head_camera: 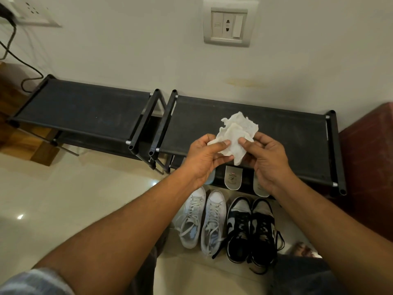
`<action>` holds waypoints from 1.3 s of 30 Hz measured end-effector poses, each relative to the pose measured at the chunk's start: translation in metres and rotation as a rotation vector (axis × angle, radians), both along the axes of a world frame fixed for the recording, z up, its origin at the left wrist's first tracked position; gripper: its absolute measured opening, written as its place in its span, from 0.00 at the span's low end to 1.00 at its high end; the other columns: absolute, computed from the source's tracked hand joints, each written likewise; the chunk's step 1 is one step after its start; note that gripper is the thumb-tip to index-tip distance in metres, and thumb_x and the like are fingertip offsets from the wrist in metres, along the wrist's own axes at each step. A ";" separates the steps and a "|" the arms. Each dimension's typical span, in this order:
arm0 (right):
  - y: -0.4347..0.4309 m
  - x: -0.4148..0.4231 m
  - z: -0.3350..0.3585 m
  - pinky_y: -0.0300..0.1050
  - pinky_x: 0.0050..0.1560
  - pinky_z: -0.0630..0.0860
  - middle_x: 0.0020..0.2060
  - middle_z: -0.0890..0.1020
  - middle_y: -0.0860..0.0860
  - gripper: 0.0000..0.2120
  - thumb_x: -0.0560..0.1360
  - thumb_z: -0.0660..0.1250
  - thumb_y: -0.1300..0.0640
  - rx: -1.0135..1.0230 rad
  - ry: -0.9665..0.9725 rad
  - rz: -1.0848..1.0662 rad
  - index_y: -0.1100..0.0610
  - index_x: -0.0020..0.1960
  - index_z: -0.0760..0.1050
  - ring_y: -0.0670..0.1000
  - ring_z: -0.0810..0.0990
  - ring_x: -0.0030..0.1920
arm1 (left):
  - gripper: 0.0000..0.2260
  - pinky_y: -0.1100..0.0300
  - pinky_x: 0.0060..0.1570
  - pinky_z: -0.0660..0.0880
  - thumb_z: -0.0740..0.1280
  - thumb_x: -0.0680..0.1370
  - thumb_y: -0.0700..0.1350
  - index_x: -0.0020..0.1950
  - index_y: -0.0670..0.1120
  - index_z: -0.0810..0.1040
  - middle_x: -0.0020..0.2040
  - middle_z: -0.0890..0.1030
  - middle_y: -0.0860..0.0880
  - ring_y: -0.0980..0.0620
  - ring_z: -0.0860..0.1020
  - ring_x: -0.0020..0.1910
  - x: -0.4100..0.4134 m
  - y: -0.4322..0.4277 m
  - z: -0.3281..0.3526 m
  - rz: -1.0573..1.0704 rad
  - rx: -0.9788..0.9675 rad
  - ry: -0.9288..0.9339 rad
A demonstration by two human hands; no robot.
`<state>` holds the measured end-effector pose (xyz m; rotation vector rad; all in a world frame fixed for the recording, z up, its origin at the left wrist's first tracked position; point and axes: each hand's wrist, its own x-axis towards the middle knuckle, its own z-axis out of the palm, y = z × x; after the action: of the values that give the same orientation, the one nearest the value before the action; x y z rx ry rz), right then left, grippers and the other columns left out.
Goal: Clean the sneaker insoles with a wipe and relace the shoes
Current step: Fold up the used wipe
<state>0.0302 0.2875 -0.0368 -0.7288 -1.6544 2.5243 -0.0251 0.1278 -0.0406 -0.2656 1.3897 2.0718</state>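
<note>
Wipe (236, 137), white and crumpled, is up in the air between both hands, over the front edge of the right-hand black shoe rack (297, 137). The left hand (204, 158) pinches the wipe's left edge, thumb on top and fingers curled behind. The right hand (268, 160) pinches the right side the same way, thumb pressed on the front. The wipe's lower corner hangs free between the two hands.

Three insoles (233, 177) stand leaning against the rack's lower front, just below the hands. The middle one is in plain view with a printed logo; the outer two are partly hidden behind the left hand and the right wrist.

On the tiled floor (63, 199), toes toward the rack, are white sneakers (202, 218) side by side. Just beside them on the right are black-and-grey sneakers (251, 228). The black laces are loose, with one end trailing onto the floor.

A second rack (85, 107) stands to the left, close to the first. There is a wall socket (227, 23) above and a black cable (12, 52) at far left. A bare foot (302, 250) is at lower right, blurred.
</note>
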 end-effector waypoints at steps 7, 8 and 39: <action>0.008 0.002 -0.002 0.52 0.49 0.86 0.51 0.88 0.56 0.14 0.76 0.75 0.64 0.246 0.030 0.095 0.61 0.61 0.81 0.58 0.88 0.52 | 0.27 0.47 0.60 0.83 0.79 0.74 0.55 0.69 0.44 0.81 0.60 0.87 0.43 0.43 0.86 0.60 -0.004 -0.008 0.005 -0.203 -0.133 0.006; 0.008 0.002 -0.001 0.52 0.49 0.86 0.51 0.88 0.56 0.14 0.76 0.75 0.64 0.262 0.041 0.117 0.62 0.61 0.81 0.58 0.88 0.52 | 0.28 0.46 0.62 0.82 0.78 0.74 0.56 0.69 0.43 0.81 0.60 0.87 0.42 0.43 0.86 0.60 -0.005 -0.010 0.006 -0.214 -0.118 -0.008; 0.019 -0.002 0.001 0.55 0.50 0.86 0.53 0.87 0.58 0.15 0.76 0.73 0.61 0.180 0.021 0.119 0.64 0.61 0.80 0.59 0.87 0.54 | 0.18 0.37 0.64 0.81 0.76 0.79 0.36 0.69 0.40 0.80 0.61 0.87 0.41 0.41 0.86 0.61 -0.010 -0.009 -0.010 -0.110 -0.217 0.314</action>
<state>0.0286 0.3065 -0.0356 -0.6021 -1.9408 2.4050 -0.0355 0.1186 -0.0507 0.0515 1.7774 1.9320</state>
